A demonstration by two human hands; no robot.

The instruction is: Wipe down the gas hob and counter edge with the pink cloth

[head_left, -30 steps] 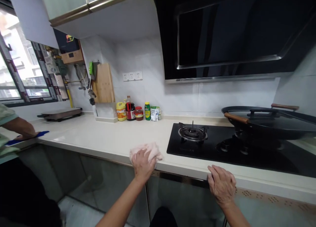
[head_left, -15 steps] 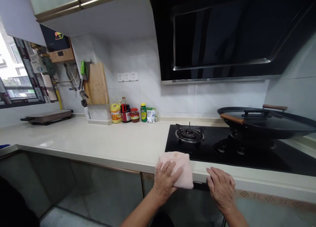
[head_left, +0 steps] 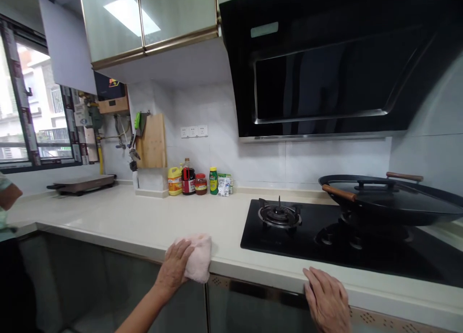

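My left hand (head_left: 172,269) is on a folded pale pink cloth (head_left: 198,260), its fingers spread over the cloth's left side with the thumb tucked behind. The cloth lies against the front edge of the white countertop (head_left: 137,222), and part of it hangs down over that edge. To the right, my right hand (head_left: 326,299) rests on the counter's front edge with fingers stretched out and nothing in it. It is just in front of the black gas hob (head_left: 289,243).
A black lidded wok (head_left: 390,202) stands on the right burner under the range hood (head_left: 321,82). Several bottles, including a yellow jug (head_left: 174,181), line the wall near a cutting board (head_left: 152,141). A flat griddle (head_left: 85,182) sits further left. A person's arm (head_left: 10,196) shows at the left edge.
My left hand has slid left along the counter edge with the cloth, away from the hob. My right hand stays at the edge. The view has tilted up, and another person appears at left.
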